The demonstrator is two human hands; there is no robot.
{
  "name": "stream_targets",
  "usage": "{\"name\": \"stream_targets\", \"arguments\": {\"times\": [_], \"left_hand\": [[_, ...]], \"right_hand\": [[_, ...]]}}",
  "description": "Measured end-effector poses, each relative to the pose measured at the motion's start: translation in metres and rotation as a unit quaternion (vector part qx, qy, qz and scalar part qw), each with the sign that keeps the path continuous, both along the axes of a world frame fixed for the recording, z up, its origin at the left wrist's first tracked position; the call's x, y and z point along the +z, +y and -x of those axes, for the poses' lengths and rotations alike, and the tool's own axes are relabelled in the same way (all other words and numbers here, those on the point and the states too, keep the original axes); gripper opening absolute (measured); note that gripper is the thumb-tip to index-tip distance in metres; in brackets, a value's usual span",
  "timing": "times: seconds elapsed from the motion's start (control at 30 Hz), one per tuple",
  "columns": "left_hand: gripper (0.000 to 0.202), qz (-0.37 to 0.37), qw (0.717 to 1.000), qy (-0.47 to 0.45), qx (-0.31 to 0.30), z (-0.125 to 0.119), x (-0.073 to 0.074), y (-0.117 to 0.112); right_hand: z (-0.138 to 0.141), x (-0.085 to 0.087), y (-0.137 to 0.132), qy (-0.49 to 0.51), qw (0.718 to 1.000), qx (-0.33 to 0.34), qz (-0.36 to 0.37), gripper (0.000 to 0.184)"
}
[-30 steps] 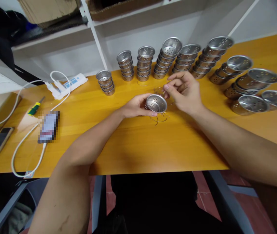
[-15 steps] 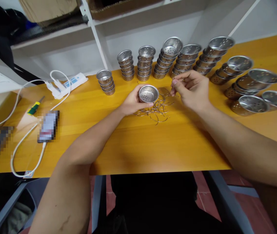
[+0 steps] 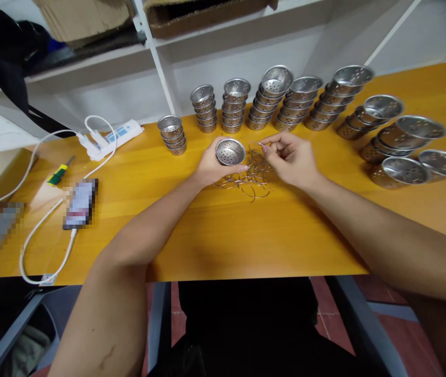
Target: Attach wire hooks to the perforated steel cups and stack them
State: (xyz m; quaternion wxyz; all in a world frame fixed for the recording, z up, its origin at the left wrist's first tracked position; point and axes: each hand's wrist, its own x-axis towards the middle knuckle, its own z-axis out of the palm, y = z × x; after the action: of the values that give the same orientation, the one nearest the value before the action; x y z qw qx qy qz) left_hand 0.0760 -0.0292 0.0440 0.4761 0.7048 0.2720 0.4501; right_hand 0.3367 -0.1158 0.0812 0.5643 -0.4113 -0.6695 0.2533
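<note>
A person's 2 bare arms reach forward over a yellow wooden worktop [image 3: 215,235]. The left hand [image 3: 211,166] is curled around a small perforated metal cup [image 3: 230,152], holding it upright with its open mouth facing up, just above the worktop near its middle. The right hand [image 3: 291,157] is closed in a pinch, thumb and forefinger gripping a thin wire ring [image 3: 257,144] just beside the cup's right rim; whether ring and cup touch cannot be told. Below and between the 2 hands lies a loose pile of wire rings [image 3: 252,178] on the worktop.

Behind the hands, along the far edge, stand stacks of the same perforated cups [image 3: 233,104], some upright, some leaning. More stacks of cups [image 3: 401,139] lie tilted on their sides to the right.

To the left sit a white power strip [image 3: 113,137] with a white cable [image 3: 40,230] looping toward the near edge, a green and yellow screwdriver [image 3: 60,172], and a blurred flat device [image 3: 78,203]. White shelving [image 3: 160,57] rises behind the worktop, holding cardboard boxes [image 3: 81,18].
</note>
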Motion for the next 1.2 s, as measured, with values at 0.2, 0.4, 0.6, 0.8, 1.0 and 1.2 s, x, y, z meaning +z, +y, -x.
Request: {"name": "stream_targets", "arguments": {"times": [0.2,0.4,0.6,0.8,1.0,1.2], "left_hand": [[0.116,-0.057,0.997,0.004,-0.044,-0.003,-0.004,-0.005],[0.109,-0.081,0.996,0.025,-0.009,-0.003,0.004,-0.013],[0.116,-0.044,0.997,0.000,-0.058,-0.006,0.002,-0.014],[0.108,-0.070,0.994,-0.033,-0.071,-0.009,-0.024,0.006],[0.107,-0.082,0.996,-0.018,-0.011,0.002,-0.011,0.006],[0.095,-0.069,0.997,0.021,0.030,0.006,0.010,-0.003]], "right_hand": [[0.002,0.001,-0.005,-0.007,1.000,-0.004,0.000,0.034],[0.016,0.013,-0.021,-0.012,1.000,0.002,0.001,0.032],[0.022,0.013,-0.027,-0.026,0.999,0.040,0.008,0.032],[0.021,0.009,-0.022,-0.025,1.000,0.009,0.004,0.039],[0.020,0.008,-0.020,-0.014,1.000,-0.001,0.001,0.046],[0.021,0.009,-0.021,-0.028,1.000,0.009,0.008,0.048]]}}
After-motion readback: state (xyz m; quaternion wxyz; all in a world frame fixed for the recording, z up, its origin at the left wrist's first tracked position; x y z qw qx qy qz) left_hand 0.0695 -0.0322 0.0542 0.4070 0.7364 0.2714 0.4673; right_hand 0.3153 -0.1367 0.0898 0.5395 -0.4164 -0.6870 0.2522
